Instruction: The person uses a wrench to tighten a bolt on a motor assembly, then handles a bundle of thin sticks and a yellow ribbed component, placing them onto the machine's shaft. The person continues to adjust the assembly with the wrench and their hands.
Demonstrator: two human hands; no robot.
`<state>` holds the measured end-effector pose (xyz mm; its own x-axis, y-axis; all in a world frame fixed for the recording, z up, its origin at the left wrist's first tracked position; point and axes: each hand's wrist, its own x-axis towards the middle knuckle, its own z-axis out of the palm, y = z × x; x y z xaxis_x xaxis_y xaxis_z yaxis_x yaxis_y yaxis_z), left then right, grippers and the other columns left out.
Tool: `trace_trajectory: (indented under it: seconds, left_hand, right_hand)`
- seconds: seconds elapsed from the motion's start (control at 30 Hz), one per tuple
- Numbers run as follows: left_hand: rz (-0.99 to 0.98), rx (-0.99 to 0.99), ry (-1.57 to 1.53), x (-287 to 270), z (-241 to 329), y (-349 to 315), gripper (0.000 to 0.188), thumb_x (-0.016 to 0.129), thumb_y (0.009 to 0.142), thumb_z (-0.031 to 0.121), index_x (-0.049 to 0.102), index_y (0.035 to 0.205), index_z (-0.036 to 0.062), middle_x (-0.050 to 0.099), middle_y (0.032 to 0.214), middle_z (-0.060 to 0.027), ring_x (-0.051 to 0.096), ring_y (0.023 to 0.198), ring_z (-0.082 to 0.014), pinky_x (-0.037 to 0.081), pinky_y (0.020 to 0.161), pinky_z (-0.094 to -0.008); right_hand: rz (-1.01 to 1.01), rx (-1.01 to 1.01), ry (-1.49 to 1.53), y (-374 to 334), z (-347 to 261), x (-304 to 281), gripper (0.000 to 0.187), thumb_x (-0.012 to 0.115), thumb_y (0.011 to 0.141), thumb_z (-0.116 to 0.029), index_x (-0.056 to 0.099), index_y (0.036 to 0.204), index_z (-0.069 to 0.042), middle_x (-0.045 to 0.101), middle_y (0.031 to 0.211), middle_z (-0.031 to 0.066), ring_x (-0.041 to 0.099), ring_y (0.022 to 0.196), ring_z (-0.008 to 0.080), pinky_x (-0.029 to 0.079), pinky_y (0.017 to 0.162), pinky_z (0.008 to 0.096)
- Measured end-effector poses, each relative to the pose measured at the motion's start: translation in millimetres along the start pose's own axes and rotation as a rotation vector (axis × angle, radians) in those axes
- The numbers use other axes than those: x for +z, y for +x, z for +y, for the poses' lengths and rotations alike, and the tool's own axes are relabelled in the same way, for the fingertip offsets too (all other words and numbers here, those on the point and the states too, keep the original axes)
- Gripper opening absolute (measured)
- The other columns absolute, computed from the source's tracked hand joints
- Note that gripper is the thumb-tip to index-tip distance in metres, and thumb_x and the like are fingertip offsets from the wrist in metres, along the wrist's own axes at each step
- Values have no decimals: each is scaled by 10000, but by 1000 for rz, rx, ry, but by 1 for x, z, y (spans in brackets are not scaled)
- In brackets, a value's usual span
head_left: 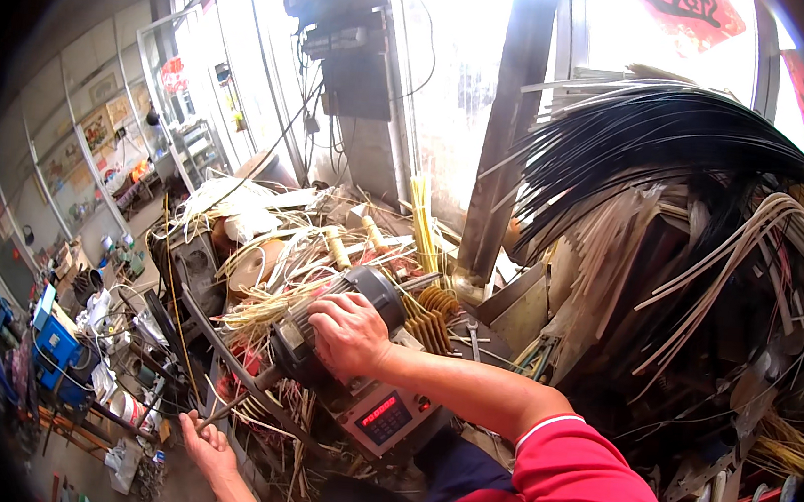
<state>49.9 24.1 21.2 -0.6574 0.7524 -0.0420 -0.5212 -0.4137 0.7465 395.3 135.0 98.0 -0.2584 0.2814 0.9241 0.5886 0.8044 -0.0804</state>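
My right hand (pixel 350 334) lies on a dark, ribbed electric motor (pixel 375 291), its fingers bent and closed against the housing. My left hand (pixel 209 445) is lower and to the left, fingers closed around the end of a thin dark rod (pixel 224 411). That rod slants up toward a curved dark metal bar (pixel 259 393) beside the motor. Just below the motor sits a control box (pixel 383 419) with a lit red display and a keypad. Pale strips (pixel 270 311) lie heaped around the motor. What my right fingertips press on is partly hidden.
A tall bundle of black strips (pixel 657 129) and pale strips (pixel 611 230) fills the right side. Yellow-brown coils (pixel 430 319) and a wrench (pixel 474 340) lie beyond my right forearm. A blue machine (pixel 56 356) stands among clutter at left. A metal post (pixel 510 137) rises by the windows.
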Motion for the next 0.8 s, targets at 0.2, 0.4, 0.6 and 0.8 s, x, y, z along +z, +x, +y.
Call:
trace_trajectory:
  seconds: [0.2,0.4,0.6,0.8]
  left_hand:
    - [-137,-36,-56,-24,2,-3,343,571,1023,386,613,1041,46,403,602,43,338,420,-44,233,330,-208]
    - [6,-32,70,-9,3,3,366,586,1010,421,612,1017,56,397,596,47,328,418,-47,229,339,-205]
    - [-151,-44,38,-29,8,3,385,557,1015,450,618,1027,70,394,582,51,324,402,-40,207,325,-202]
    - [-33,-25,195,-19,14,11,343,561,1024,400,601,1056,60,393,579,50,313,400,-34,209,335,-204]
  right_hand:
    - [10,-8,8,-3,2,0,213,686,750,-86,606,947,-84,663,1052,50,639,977,230,454,860,379]
    - [4,-3,14,0,-1,-3,156,682,779,-132,597,900,-82,648,1038,56,624,990,235,449,889,383]
    - [33,-11,10,-3,2,0,148,683,780,-137,589,881,-82,643,1036,52,619,990,236,448,887,385]
    - [52,-8,38,-2,2,2,220,699,736,-81,596,931,-81,661,1037,54,643,981,238,462,857,379]
